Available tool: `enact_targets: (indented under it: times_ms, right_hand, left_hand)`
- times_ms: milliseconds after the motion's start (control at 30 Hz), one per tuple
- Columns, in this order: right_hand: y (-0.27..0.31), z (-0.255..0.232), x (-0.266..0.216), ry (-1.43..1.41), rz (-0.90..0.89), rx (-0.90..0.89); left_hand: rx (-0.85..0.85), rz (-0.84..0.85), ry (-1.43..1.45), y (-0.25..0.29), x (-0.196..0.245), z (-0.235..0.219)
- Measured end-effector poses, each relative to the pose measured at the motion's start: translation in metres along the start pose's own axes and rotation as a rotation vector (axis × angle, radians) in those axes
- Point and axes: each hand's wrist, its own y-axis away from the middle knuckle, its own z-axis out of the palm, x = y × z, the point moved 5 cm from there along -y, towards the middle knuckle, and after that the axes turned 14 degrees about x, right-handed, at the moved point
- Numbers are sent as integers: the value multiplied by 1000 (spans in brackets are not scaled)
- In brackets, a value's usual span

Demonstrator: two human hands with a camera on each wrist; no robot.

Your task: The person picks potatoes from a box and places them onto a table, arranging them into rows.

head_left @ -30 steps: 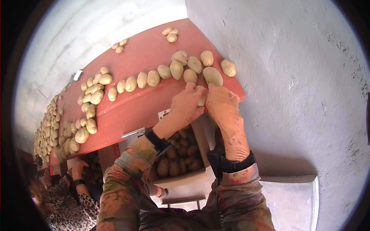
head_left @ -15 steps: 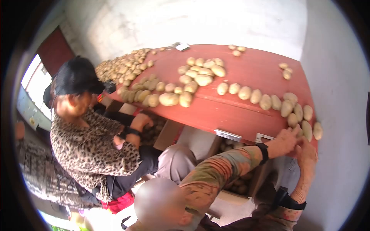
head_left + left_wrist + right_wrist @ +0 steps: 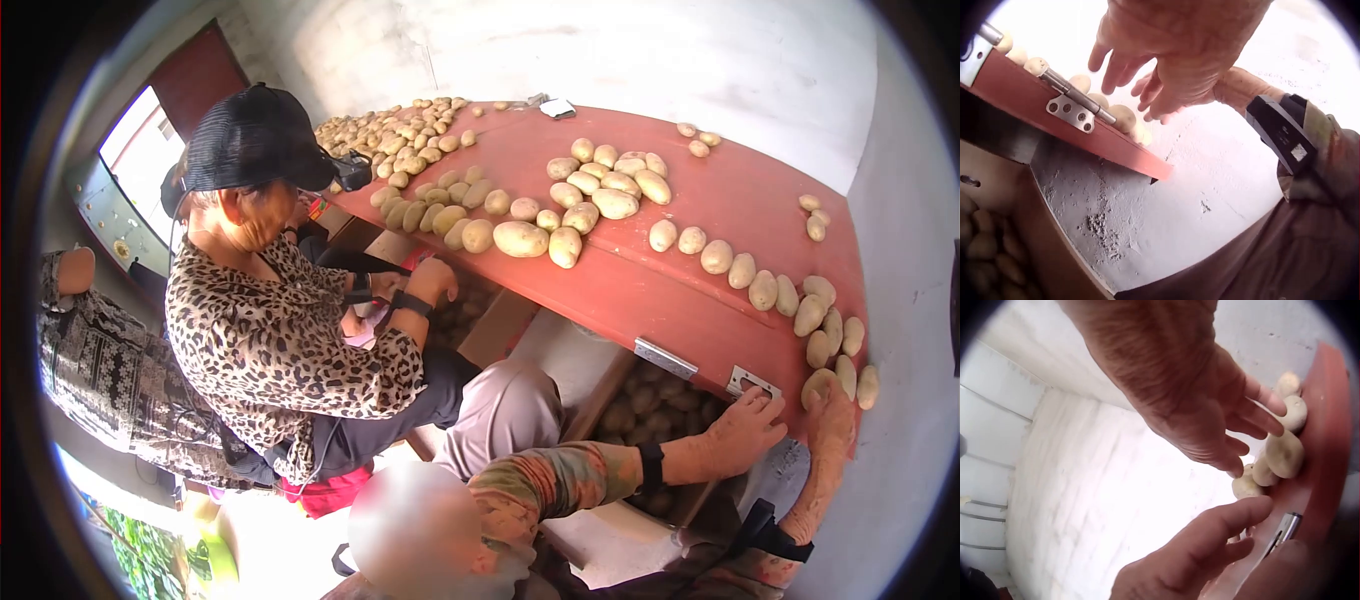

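Note:
My left hand (image 3: 735,437) is empty, its fingers loosely bent over the front edge of the red table (image 3: 620,285), by a metal hinge plate (image 3: 752,382). At the table's right end, my right hand (image 3: 826,450) reaches with extended fingers to a potato (image 3: 818,385) at the near end of a curving row. The right wrist view shows those fingers (image 3: 1266,420) spread right beside potatoes (image 3: 1285,453), not curled round any. Both hands also appear in the left wrist view, with the left hand (image 3: 1179,44) in front and partly covering the right.
A second hinge (image 3: 665,358) sits on the table edge. Below stands a cardboard box (image 3: 1047,231) of potatoes. More potatoes (image 3: 400,135) are heaped at the table's far left. Another person in a leopard-print shirt (image 3: 280,370) sits at the left. A wall (image 3: 910,260) borders the right end.
The head view has swung left, bringing the seated person into view. My left hand, earlier at a potato beside the right hand, has drawn back left. The right hand stays by the row's end.

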Motion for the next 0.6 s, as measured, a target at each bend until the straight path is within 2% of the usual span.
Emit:
enact_targets:
  times_ms: [67, 133, 200, 267, 367, 467, 600]
  right_hand:
    - [-2, 2, -10, -38, 16, -19]
    - [-7, 4, -12, -54, -56, 119]
    - [-7, 3, -20, -103, -51, 134]
    - [-9, 6, -23, -150, -45, 148]
    - [-15, 14, -21, -232, -60, 197]
    - [-14, 7, -36, -229, -34, 150]
    - [-15, 12, -42, -252, -193, 278]
  left_hand:
    - [138, 53, 6, 1, 3, -16]
    - [130, 30, 19, 4, -1, -20]
    - [122, 11, 31, 10, -5, -20]
    - [3, -53, 66, 23, -10, -11]
    - [-79, -79, 74, 35, -15, -8]
    - [-34, -73, 62, 42, -17, -12]
    - [35, -49, 69, 47, -19, -14]
